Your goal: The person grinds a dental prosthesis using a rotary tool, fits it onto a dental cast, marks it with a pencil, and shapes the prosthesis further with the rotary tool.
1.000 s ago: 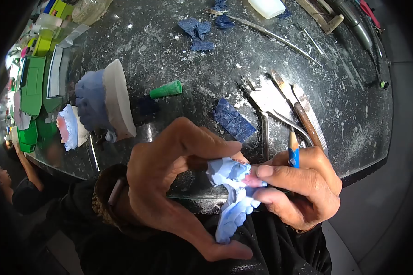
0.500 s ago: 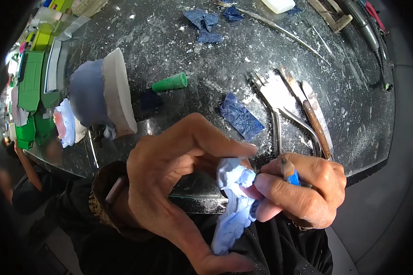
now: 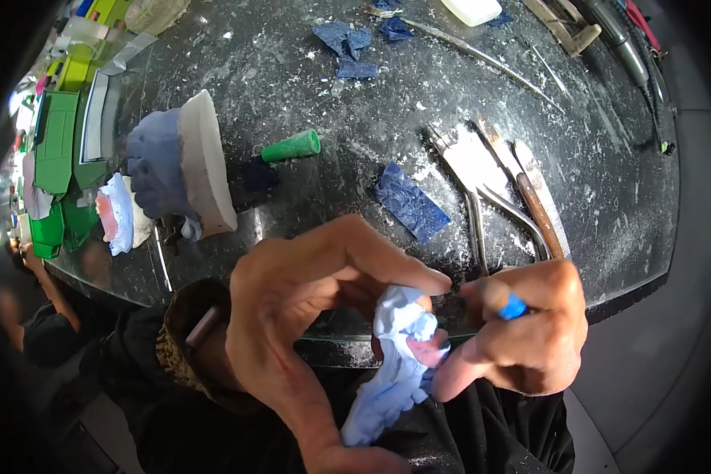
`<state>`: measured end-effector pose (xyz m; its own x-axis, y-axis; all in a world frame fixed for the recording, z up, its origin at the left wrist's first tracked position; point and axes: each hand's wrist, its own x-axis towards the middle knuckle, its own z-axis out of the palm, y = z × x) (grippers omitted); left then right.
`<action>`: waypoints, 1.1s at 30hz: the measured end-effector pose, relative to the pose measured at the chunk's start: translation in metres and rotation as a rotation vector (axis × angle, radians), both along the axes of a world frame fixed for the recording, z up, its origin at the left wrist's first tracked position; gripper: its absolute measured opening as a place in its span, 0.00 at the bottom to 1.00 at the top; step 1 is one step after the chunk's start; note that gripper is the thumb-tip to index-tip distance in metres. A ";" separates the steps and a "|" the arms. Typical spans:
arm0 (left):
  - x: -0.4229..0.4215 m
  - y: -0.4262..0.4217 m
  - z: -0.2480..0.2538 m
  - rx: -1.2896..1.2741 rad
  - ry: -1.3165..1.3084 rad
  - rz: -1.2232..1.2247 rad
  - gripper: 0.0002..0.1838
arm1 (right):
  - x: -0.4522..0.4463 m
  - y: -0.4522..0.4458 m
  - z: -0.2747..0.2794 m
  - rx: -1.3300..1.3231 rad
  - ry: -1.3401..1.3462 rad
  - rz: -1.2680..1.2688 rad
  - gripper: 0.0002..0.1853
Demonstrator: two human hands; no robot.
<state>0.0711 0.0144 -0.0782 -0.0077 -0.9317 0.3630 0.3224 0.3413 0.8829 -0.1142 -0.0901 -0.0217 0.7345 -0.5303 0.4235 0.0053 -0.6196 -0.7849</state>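
In the head view, the left hand [image 3: 280, 308] holds a pale blue dental cast [image 3: 395, 371] over the near edge of the table [image 3: 608, 229], in front of the person's dark clothing. Its fingers arch over the upper end of the cast while the thumb presses the lower end, so the cast is spanned between them, tilted, with its tooth row turned toward the right hand [image 3: 521, 340]. A pink piece [image 3: 426, 351] sits against the cast on that side. The right hand's fingers are curled around a blue pencil [image 3: 513, 306], its tip blurred; the thumb comes up close to the cast, though blur makes it hard to say whether it touches.

On the table beyond the hands lies a dark blue sheet [image 3: 412, 202], with a green tapered tube [image 3: 291, 147] farther left. Right of the sheet are metal pliers [image 3: 513, 211] and, just beside them, a wooden-handled knife [image 3: 541, 213]. Left of the tube stands a large blue-and-white dental model [image 3: 205, 170], its white base facing right, and next to it a smaller model with a pink part [image 3: 117, 215]. Torn blue scraps [image 3: 357, 69] and a thin metal rod [image 3: 490, 63] lie toward the far side, amid white dust.
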 end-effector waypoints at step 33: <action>0.005 -0.013 0.047 0.028 -0.281 0.062 0.42 | -0.011 0.020 0.003 0.608 -0.336 0.012 0.12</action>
